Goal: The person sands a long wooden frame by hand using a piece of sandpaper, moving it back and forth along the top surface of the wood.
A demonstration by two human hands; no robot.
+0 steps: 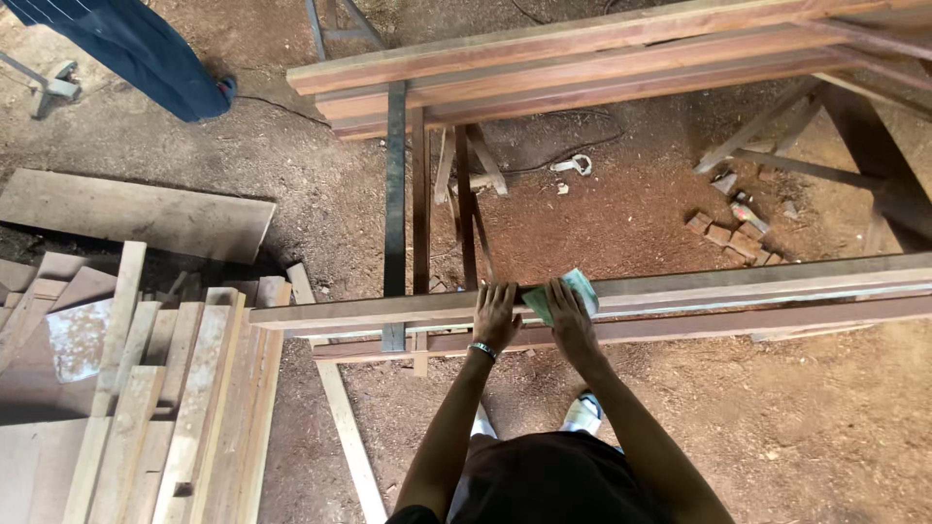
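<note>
- Fingers of the right hand lie flat, pressing a green sheet of sandpaper onto the long plank
- left hand rests spread and empty just beside it; plank's long axis runs left to right

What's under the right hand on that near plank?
Under the right hand lies a pale green sheet, probably sandpaper, pressed on the near plank. Its corners stick out past the fingers; the middle is covered. The left hand rests flat on bare wood beside it.
</note>
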